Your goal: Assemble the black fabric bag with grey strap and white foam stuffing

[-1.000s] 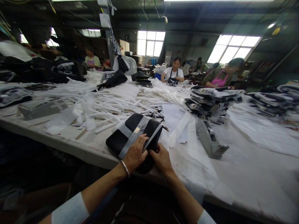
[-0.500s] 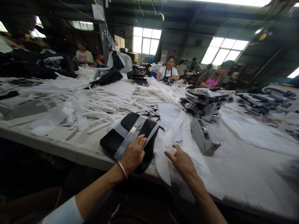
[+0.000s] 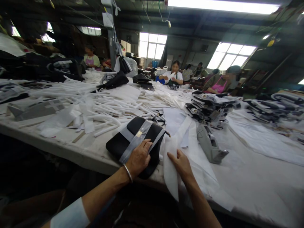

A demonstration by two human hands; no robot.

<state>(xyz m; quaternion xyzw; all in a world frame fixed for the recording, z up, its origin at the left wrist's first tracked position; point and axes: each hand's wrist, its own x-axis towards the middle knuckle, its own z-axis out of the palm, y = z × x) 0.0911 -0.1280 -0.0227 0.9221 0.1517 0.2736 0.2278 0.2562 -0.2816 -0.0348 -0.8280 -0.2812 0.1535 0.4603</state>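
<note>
A black bag [image 3: 114, 146] with translucent strips wrapped across it lies at the front edge of the table. My left hand [image 3: 140, 156], a bangle on its wrist, bears down on the bag's right part with curled fingers, holding it. Just right of the bag, my right hand [image 3: 180, 161] pinches a thin white sheet with a curved edge [image 3: 170, 171] between thumb and fingers. The sheet's lower end hangs over the table edge. What lies under my left palm is hidden.
White tubes [image 3: 106, 122] lie heaped across the table. A grey tape dispenser [image 3: 210, 145] stands to the right, in front of stacked dark bundles [image 3: 209, 109]. White sheets [image 3: 258, 136] lie farther right. Co-workers [image 3: 175, 76] sit beyond the table.
My right hand has closed on the curved white sheet and lifted it slightly. My left hand stays on the bag. The whole view has shifted a little.
</note>
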